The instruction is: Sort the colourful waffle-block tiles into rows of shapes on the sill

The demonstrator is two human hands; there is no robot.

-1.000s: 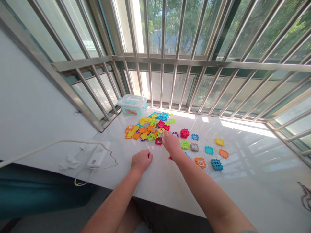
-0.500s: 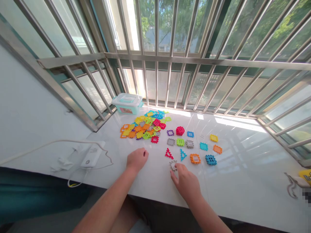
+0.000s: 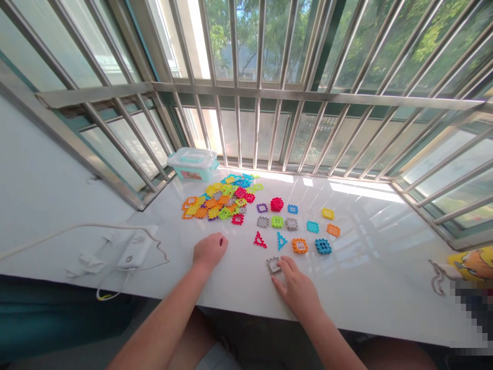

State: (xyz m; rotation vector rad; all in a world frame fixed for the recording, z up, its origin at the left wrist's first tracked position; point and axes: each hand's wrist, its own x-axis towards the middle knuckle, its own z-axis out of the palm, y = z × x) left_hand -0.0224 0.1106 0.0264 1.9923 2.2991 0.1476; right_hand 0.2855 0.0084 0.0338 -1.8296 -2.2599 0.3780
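Note:
My right hand (image 3: 297, 289) rests low over the white tabletop, thumb and fingers apart. Its fingertips touch or nearly touch the right edge of a grey square window-patterned building tile (image 3: 273, 265), which lies flat. My left hand (image 3: 210, 252) is curled into a fist on the table, with nothing showing in it. Beyond my right hand lie a red triangular tile (image 3: 260, 240), a blue triangular tile (image 3: 281, 241), a stack of orange window tiles (image 3: 299, 246) and a dark blue stack (image 3: 323, 246). Farther back are a green tile (image 3: 277, 222) and a red stack (image 3: 277, 204).
A heap of mixed coloured tiles (image 3: 213, 204) lies beyond my left hand. Behind it stands a lidded turquoise box (image 3: 193, 164). A white power strip (image 3: 135, 248) with cables lies at left. Metal bars (image 3: 231, 95) line the windows, and a yellow object (image 3: 470, 263) sits at far right.
My right hand has drawn slightly off the grey tile, and more of the tile shows. The camera view has turned a little to the right. My left fist stays closed on the table.

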